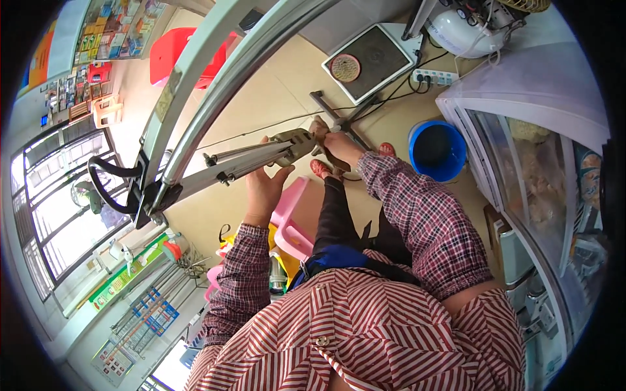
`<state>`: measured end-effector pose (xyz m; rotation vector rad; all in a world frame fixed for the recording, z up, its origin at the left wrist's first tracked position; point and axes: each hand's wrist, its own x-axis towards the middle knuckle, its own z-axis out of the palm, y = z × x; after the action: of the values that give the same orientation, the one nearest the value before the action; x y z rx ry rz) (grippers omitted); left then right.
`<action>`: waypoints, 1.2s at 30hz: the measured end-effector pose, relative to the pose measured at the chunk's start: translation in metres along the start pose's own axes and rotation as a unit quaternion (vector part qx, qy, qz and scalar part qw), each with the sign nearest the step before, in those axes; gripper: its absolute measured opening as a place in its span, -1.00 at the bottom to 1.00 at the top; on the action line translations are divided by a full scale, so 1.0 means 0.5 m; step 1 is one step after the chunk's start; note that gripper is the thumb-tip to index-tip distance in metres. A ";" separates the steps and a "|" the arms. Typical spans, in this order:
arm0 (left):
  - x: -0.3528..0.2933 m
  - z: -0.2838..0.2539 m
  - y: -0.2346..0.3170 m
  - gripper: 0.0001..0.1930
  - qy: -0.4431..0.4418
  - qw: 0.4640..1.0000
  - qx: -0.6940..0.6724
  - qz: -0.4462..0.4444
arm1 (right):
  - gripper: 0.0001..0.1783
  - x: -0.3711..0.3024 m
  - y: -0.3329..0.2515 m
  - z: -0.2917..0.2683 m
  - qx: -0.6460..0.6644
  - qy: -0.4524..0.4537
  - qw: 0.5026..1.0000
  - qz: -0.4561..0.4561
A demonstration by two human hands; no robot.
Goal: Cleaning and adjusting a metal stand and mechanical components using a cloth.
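Two hands: our right hand (342, 146) grips brown cloth (319, 131) at our left hand (264, 194)'s two o'clock; snagging could jerk the metal bracket (295, 144); left grip unclear.

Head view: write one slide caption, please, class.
Left hand and right hand near the end of a slim grey metal arm, left of a round blue bucket.

Red-and-white striped shirt (365, 306), plaid sleeves (424, 221), dark trousers (335, 218), red shoes (319, 168)
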<state>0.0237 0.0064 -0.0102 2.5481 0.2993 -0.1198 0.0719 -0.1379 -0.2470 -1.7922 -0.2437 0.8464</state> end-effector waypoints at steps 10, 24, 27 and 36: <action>-0.010 -0.017 0.015 -0.18 -0.028 0.999 -0.006 -0.044 | -0.66 0.023 -0.162 -0.016 0.068 0.037 0.996 -0.042; -0.009 -0.011 0.001 -0.19 0.004 0.999 -0.033 -0.031 | -0.82 -0.155 -0.271 -0.034 0.146 0.043 0.987 -0.049; -0.030 -0.015 -0.013 -0.22 0.035 0.999 -0.022 -0.020 | -0.81 -0.208 -0.301 -0.055 0.283 -0.046 0.958 -0.017; -0.176 -0.037 -0.035 -0.44 -0.180 0.546 -0.748 -0.331 | -0.49 -0.301 -0.459 -0.044 0.399 -0.267 0.868 0.130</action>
<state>-0.0657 0.0145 0.0093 0.5498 0.7497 -0.4296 0.0300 -0.1457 0.0251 -0.7961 0.0143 1.3866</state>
